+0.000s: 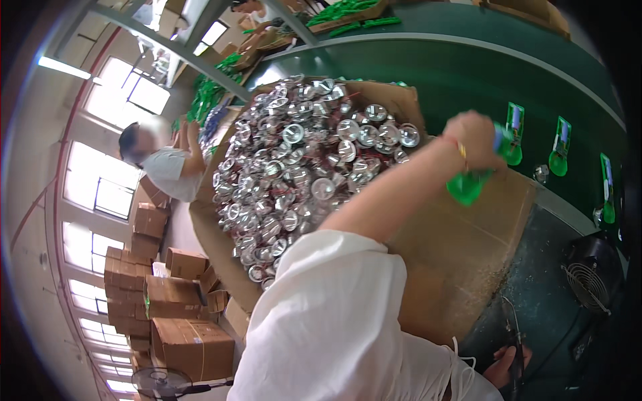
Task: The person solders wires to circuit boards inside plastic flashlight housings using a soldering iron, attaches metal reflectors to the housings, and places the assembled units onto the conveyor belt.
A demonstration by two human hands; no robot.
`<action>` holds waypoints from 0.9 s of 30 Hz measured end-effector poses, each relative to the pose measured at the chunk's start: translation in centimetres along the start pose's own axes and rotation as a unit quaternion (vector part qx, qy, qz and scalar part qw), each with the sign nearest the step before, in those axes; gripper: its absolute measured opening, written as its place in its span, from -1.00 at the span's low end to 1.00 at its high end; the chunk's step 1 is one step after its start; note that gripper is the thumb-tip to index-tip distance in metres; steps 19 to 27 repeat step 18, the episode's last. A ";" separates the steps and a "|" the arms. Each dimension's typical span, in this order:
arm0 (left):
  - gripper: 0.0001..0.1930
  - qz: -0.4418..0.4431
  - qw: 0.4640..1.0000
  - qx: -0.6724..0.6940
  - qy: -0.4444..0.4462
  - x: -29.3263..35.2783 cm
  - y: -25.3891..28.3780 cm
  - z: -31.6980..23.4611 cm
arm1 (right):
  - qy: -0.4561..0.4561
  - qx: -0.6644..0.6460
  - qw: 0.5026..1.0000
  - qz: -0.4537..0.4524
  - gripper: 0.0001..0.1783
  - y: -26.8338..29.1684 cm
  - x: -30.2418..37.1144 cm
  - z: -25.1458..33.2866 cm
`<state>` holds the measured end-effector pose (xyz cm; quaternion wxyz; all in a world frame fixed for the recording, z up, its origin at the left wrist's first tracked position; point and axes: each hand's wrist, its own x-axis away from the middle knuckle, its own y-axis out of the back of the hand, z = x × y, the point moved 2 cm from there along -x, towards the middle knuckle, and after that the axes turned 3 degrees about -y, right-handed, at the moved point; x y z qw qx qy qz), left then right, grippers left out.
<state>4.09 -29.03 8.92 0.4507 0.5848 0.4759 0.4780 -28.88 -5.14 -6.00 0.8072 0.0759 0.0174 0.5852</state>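
My left hand (473, 139), its arm stretched across the cardboard, is closed on a green plastic casing (468, 188) with a rounded end and a blue piece. Motion blurs the casing, and my fingers partly hide it. Low on the right, my right hand (506, 366) grips a soldering iron (515, 334) with a thin bent metal tip. Beyond my left hand, on the green belt, lie similar green casings (560, 148) with bluish inserts. Small silver lamp cups (541, 174) sit beside some of them. To the left of my arm, silver lamp cups (293, 134) with red wires are heaped in a cardboard box.
A flat cardboard sheet (455, 267) with crumbs lies before me. At the right stands a small black fan (588, 277) with a wire grille. Another person (170, 160) works at the left, near stacked cartons (194, 347). Green parts (348, 10) pile up at the far side.
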 end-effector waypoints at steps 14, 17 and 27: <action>-0.35 -0.337 0.938 0.067 0.055 24.4 -8.2 -2.5 | 0.049 -0.011 0.998 0.037 -0.78 -1.6 0.2 2.3; -0.33 -0.321 0.934 -0.025 0.157 27.0 -10.6 1.5 | 0.063 0.008 0.996 0.064 -0.78 -1.2 0.1 2.1; -0.30 -0.288 0.940 -0.005 0.182 27.6 -11.3 1.9 | 0.065 0.013 0.996 0.064 -0.76 -1.1 0.2 2.0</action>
